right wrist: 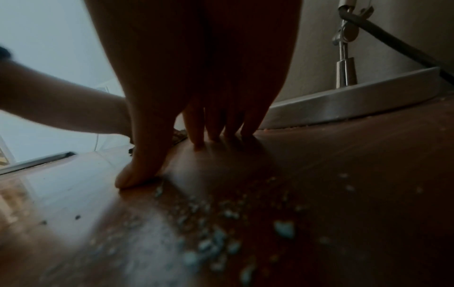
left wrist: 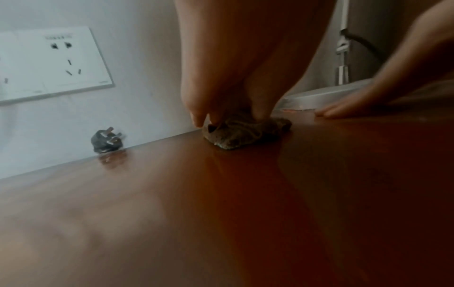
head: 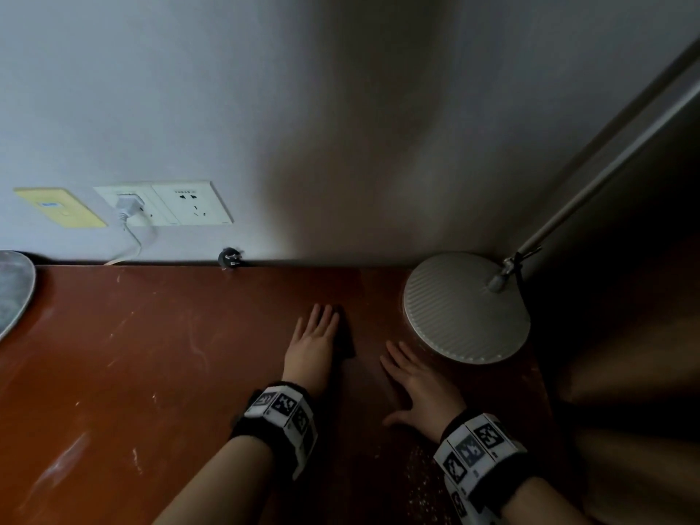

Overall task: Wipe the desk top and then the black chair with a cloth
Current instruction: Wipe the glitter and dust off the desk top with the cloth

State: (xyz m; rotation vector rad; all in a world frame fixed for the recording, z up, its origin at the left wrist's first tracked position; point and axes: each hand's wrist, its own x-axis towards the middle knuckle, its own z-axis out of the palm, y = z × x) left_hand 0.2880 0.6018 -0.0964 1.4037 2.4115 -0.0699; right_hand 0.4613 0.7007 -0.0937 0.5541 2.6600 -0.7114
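Note:
The reddish-brown desk top [head: 151,354] fills the lower part of the head view. My left hand [head: 322,320] lies on it with straight fingers, pressing a small dark bunched cloth [head: 346,335] that shows along the hand's right side. In the left wrist view the fingertips [left wrist: 260,112] bear down on the crumpled cloth [left wrist: 245,134] near the wall. My right hand [head: 397,358] rests flat on the desk, holding nothing, its fingers beside the lamp base. The black chair is out of view.
A round white lamp base [head: 466,308] with a slanted metal pole [head: 606,168] stands at the back right. A loose black plug [head: 231,258] lies at the wall. Wall sockets [head: 193,202] hold a white plug. White crumbs [right wrist: 216,238] lie behind the right hand. A grey round object [head: 13,289] sits far left.

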